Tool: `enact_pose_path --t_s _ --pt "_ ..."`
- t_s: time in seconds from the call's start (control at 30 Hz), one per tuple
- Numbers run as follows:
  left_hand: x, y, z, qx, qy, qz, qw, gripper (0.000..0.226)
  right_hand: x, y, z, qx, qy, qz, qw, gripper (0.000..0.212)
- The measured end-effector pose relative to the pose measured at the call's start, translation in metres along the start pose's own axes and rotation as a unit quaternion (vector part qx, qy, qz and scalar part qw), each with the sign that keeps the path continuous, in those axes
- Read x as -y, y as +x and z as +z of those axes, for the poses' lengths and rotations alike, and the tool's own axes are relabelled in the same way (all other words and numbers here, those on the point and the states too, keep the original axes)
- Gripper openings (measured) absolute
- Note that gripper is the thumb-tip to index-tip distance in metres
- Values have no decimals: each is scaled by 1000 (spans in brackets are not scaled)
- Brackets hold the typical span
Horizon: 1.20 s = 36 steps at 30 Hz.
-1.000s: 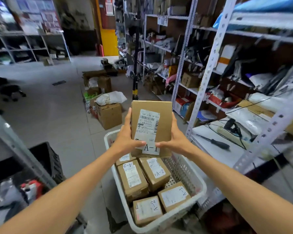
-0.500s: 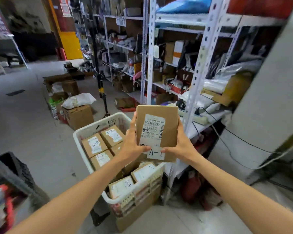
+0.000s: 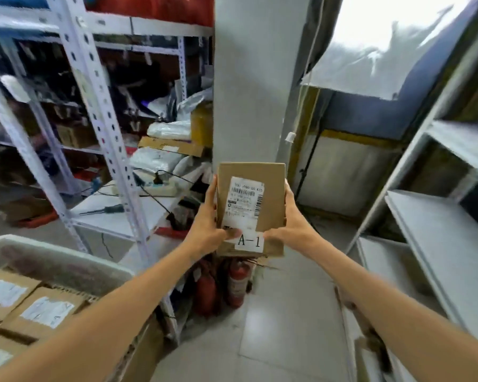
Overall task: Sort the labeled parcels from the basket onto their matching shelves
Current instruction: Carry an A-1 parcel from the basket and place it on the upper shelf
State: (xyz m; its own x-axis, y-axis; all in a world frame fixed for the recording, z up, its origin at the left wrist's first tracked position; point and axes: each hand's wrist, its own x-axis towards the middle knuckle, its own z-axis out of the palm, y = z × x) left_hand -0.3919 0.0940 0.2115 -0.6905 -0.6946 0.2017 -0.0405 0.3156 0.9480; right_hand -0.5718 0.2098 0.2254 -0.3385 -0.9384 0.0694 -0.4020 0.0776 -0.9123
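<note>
A brown cardboard parcel [image 3: 271, 186] with a barcode label and a white tag reading A-1 is held upright at chest height in front of a grey pillar. My left hand [image 3: 207, 230] grips its left edge, thumb across the lower front. My right hand [image 3: 293, 227] grips its right edge. The white basket [image 3: 53, 260] sits at the lower left with several labeled brown parcels [image 3: 42, 307] inside. A white metal shelf unit [image 3: 436, 244] with bare boards stands at the right.
A grey pillar [image 3: 249, 92] rises straight ahead. Two red fire extinguishers [image 3: 224, 285] stand at its foot. A cluttered white rack [image 3: 102, 128] with bags, cables and a screwdriver fills the left. Tiled floor lies between the rack and the right shelves.
The view has swung to the right: the basket slid to the lower left and the right shelf unit came into sight. Both hands keep the same hold on the A-1 parcel.
</note>
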Motion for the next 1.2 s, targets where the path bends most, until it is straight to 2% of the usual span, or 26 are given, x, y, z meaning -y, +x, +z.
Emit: enact_pose_path --t_s 0.17,0.27,0.37,0.57,0.77,0.9,1.03,1.2 --pt "-35 65 76 135 -6 54 989 122 -13 -40 -83 -133 12 62 989 124" --pt "-55 91 124 208 -36 79 974 123 -11 -68 -116 -235 -40 79 968 124" --pt "-71 106 169 281 -74 99 952 124 -10 -99 -143 -303 -87 75 946 114" --pt "-98 104 241 443 -129 100 882 123 -6 -174 -161 -450 -127 155 870 130" --pt "-106 60 312 555 -141 74 817 122 -20 -256 -139 -553 -135 225 791 133" --pt "-104 24 344 604 -158 72 778 106 -25 -303 -122 -592 -143 249 753 130" --pt "-131 22 372 614 -175 80 765 98 -19 -324 -136 -631 -151 241 722 130" --pt "-193 51 400 613 -217 98 754 97 6 -322 -192 -670 -173 207 691 131"
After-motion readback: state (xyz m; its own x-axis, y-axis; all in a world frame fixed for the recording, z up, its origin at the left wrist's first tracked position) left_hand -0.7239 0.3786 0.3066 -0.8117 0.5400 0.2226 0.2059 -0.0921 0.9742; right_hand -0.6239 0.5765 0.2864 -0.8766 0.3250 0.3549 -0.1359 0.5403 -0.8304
